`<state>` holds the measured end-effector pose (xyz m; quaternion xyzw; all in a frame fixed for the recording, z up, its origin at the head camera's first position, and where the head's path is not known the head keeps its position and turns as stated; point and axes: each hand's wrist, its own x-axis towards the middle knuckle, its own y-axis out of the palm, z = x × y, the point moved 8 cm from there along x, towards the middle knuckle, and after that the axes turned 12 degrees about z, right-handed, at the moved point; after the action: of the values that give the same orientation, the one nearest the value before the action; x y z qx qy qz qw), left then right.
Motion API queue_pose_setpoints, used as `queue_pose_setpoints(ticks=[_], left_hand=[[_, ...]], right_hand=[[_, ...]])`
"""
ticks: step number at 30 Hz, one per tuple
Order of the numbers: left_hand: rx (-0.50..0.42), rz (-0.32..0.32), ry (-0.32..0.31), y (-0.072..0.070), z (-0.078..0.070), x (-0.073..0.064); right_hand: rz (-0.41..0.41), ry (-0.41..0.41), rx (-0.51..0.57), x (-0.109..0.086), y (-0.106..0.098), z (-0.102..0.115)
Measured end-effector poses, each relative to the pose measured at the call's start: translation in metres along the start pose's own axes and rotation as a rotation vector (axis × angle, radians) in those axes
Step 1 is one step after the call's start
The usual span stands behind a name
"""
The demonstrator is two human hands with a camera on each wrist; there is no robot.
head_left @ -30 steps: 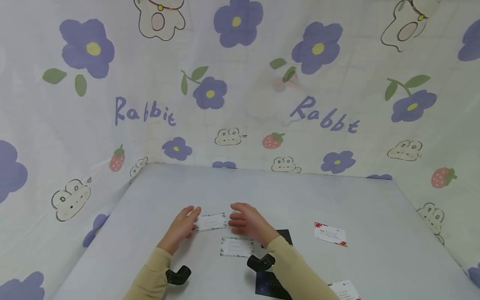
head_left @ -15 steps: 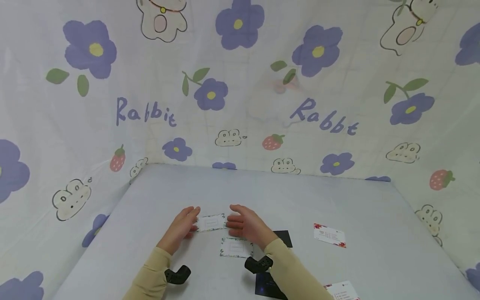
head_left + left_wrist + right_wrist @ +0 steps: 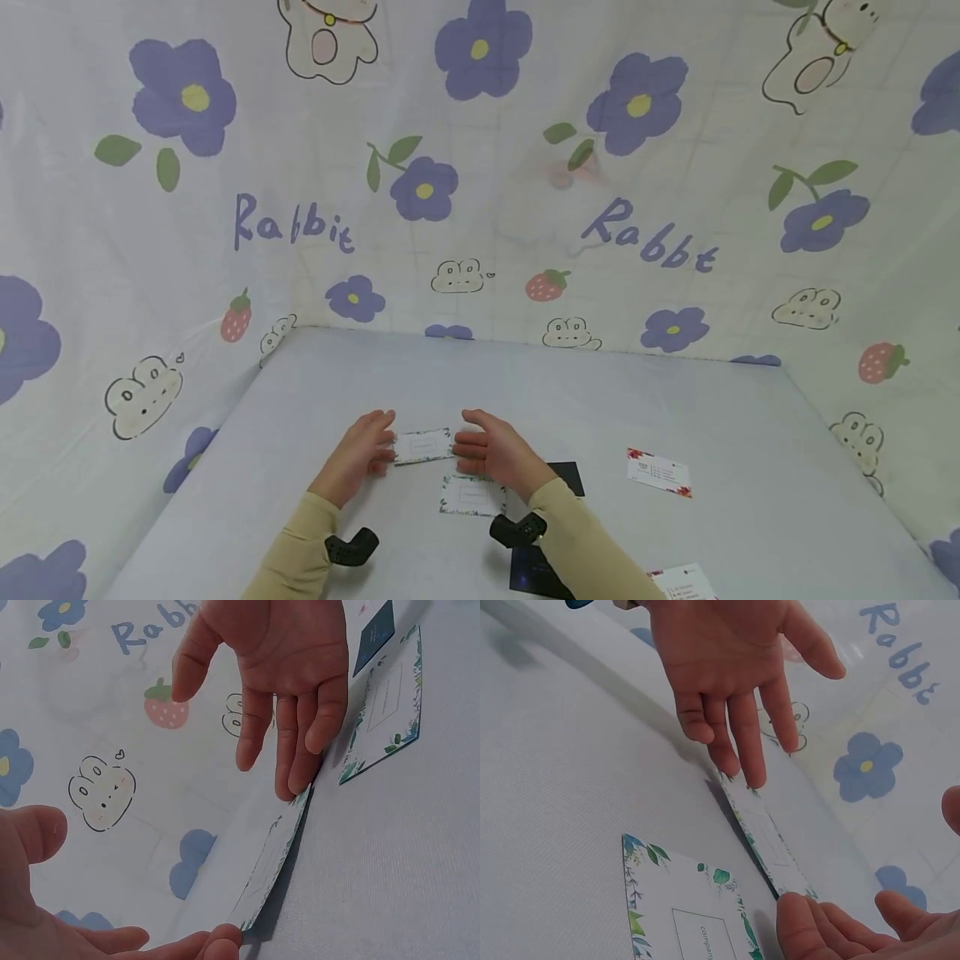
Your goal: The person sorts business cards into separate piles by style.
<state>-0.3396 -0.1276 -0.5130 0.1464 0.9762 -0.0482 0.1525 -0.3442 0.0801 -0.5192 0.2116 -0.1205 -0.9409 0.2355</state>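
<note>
Between my two hands lies a white card with a green leafy border [image 3: 422, 447], its short ends facing the palms. My left hand [image 3: 356, 458] has its fingertips right at the card's left end, fingers extended and thumb up. At the other end, the fingertips of my right hand [image 3: 498, 450] meet the card's edge, palm facing inward. A dark shadow strip shows along the card's long edge [image 3: 279, 851] in the left wrist view. A second leafy-bordered card [image 3: 471, 497] lies flat just nearer, partly under the right hand in the head view.
Two dark cards, one farther [image 3: 568, 477] and one nearer [image 3: 534, 573], are partly hidden by the right forearm. White cards with red flowers lie to the right, one farther [image 3: 660, 472] and one at the front [image 3: 686, 583]. A patterned curtain [image 3: 495, 233] surrounds the white table [image 3: 712, 400].
My right hand has moved slightly left, bringing its fingertips to the card's right end. My left hand has shifted a little left, showing more of the card's left end.
</note>
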Motion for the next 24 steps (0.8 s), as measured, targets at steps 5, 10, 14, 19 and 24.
queue_pose_setpoints(ticks=[5,10,14,19,24], left_hand=[[-0.041,0.008,0.003,0.000,-0.004,-0.002],[-0.062,0.018,0.010,0.002,-0.007,-0.004],[-0.063,0.024,0.025,0.004,-0.009,-0.005],[-0.053,0.032,0.051,0.005,-0.012,-0.007],[-0.050,0.042,0.059,0.007,-0.013,-0.008]], right_hand=[[0.001,-0.008,-0.006,-0.002,0.000,0.000],[-0.016,-0.017,0.025,-0.003,0.001,0.001],[-0.045,-0.014,0.069,-0.004,-0.002,0.000],[-0.073,-0.012,0.128,-0.006,-0.002,0.001],[-0.087,-0.017,0.161,-0.009,-0.002,0.001]])
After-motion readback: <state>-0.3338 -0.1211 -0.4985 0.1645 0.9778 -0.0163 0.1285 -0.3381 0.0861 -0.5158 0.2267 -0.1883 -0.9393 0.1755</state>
